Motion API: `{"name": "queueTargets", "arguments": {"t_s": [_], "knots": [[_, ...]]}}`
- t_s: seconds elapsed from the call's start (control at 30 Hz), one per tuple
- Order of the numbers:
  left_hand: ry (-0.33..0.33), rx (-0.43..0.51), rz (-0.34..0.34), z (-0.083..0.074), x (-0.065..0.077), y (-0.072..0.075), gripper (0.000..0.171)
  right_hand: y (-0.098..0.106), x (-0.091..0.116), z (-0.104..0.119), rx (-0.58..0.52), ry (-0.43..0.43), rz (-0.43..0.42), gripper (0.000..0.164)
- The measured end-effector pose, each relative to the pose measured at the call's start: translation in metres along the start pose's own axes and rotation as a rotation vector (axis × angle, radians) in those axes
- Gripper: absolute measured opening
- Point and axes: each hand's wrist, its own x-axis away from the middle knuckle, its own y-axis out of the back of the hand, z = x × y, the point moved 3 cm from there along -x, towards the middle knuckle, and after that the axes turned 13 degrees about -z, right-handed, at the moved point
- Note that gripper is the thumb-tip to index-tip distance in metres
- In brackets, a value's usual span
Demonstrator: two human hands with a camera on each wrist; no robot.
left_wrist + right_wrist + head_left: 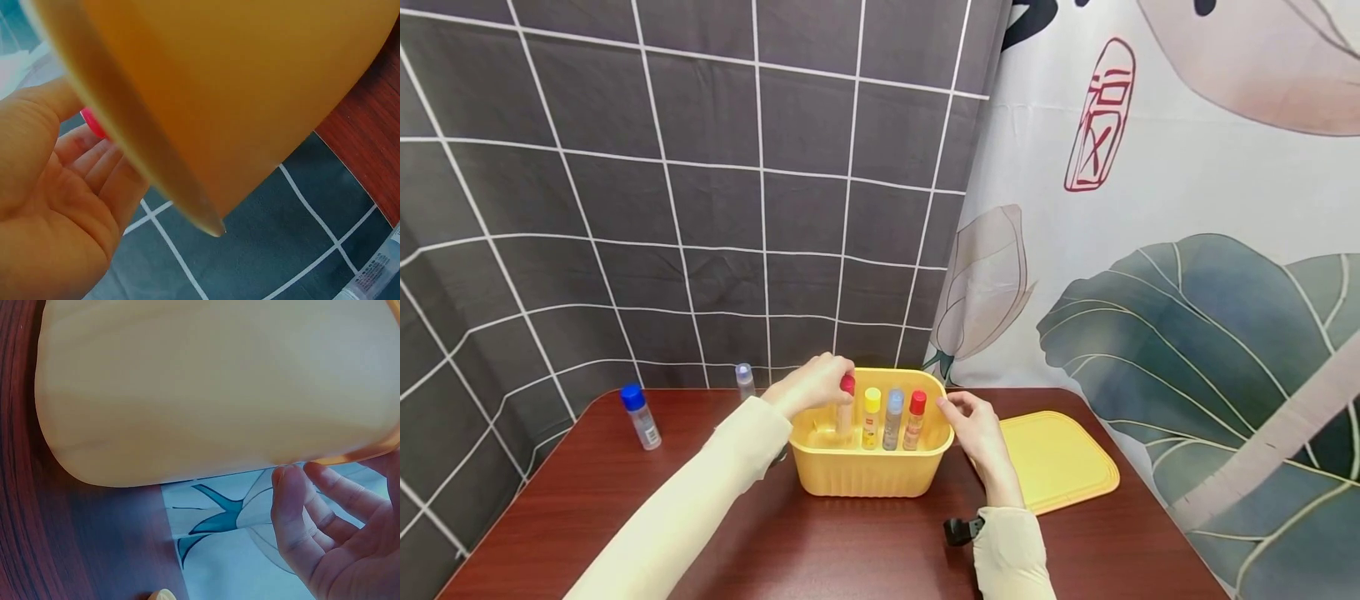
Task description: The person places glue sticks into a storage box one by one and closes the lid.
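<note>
A yellow plastic box (872,475) with ribbed lower walls stands on the table. My left hand (811,385) reaches over its left rim and pinches the red cap of a slim clear bottle (845,417), upright inside. In the left wrist view the box wall hides most of that red cap (94,124). To its right a yellow-capped bottle (871,419), a light-blue-capped bottle (892,420) and another red-capped bottle (914,421) stand in a row. My right hand (976,429) holds the box's right rim; the right wrist view shows its curled fingers (294,503) right at the edge.
A flat yellow lid (1060,458) lies right of the box. On the left stand a blue-capped bottle (642,417) and, behind my left forearm, a pale-capped bottle (745,381). A dark grid cloth (700,208) and a printed white cloth (1022,150) hang behind the table (865,550).
</note>
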Motion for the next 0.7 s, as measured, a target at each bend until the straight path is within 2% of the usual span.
{"name": "queueTargets", "arguments": {"t_s": [0.17, 0.37, 0.5, 0.7], "knots": [[-0.009, -0.023, 0.034, -0.003, -0.003, -0.004, 0.016, 0.000, 0.000, -0.001, -0.001, -0.005, -0.004, 0.030], [0.026, -0.018, 0.077, -0.002, -0.004, -0.013, 0.016, 0.000, 0.000, -0.001, 0.000, -0.006, -0.001, 0.029], [0.030, -0.024, 0.082, -0.003, -0.005, -0.016, 0.016, 0.000, 0.000, 0.000, -0.004, 0.001, -0.004, 0.029], [0.001, -0.049, 0.085, -0.005, -0.006, -0.019, 0.016, 0.001, 0.000, 0.001, 0.010, 0.018, -0.005, 0.029]]}}
